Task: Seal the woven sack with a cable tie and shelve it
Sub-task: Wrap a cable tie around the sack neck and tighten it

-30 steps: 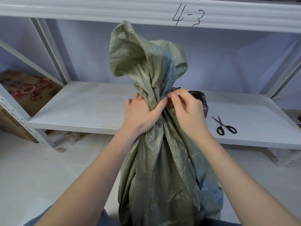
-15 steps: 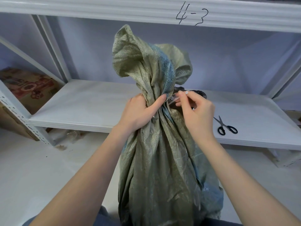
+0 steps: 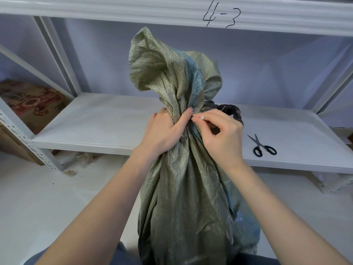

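Sack [image 3: 183, 197] neck gripped in left hand [image 3: 162, 132], right hand [image 3: 221, 136] fingers [image 3: 205, 119] pinching cable tie [image 3: 202, 117] beside it

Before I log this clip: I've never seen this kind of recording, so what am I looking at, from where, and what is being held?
No machine here: a person's bare hands, filmed by a camera on their head, looking down. The left hand grips the gathered neck of a green woven sack. The right hand pinches a small white piece, probably the cable tie, at that neck. Black-handled scissors lie on the white shelf, marked 4-3 above. A printed carton sits at left.
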